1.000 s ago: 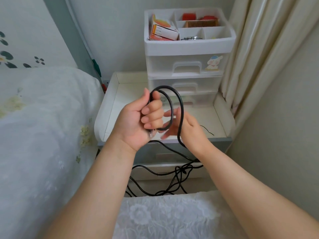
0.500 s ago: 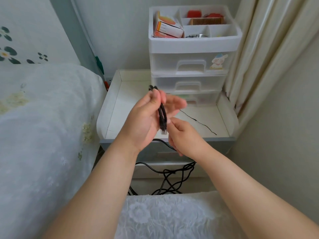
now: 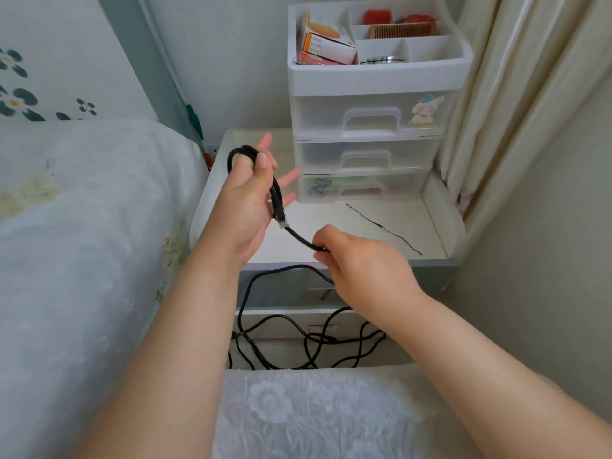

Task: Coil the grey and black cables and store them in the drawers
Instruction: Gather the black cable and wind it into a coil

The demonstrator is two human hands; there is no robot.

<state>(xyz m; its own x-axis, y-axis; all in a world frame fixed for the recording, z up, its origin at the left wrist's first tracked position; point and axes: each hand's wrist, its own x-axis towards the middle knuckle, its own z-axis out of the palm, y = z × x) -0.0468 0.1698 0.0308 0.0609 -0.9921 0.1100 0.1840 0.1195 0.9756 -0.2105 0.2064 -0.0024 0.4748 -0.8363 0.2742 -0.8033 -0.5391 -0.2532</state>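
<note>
A white lace-patterned cloth point(image 3: 318, 412) fills the foreground, with a pale bedspread point(image 3: 82, 260) running up the left side. Just beyond the cloth, the slack of a black cable point(image 3: 299, 238) lies in tangled loops on the floor in front of a white bedside cabinet point(image 3: 440, 233). The person's right hand point(image 3: 364, 263), held over the cabinet's front edge, pinches the cable between curled fingers and thumb; one strand drops from under this hand to the tangle below. From the pinch the cable rises leftward to the left hand point(image 3: 246, 203), which holds a small coil: the thumb presses the loop against the palm while the other fingers fan out nearly straight behind it. The cable's clear plug end hangs from that hand, just below the palm. A thin black string point(image 3: 384, 228) lies on the cabinet top, apart from both hands. At the back stands a white plastic drawer unit point(image 3: 367, 127), all three drawers closed, its open top tray holding boxes point(image 3: 326, 48), a comb point(image 3: 402, 29) and red items. Cream curtains point(image 3: 516, 94) hang at right.
</note>
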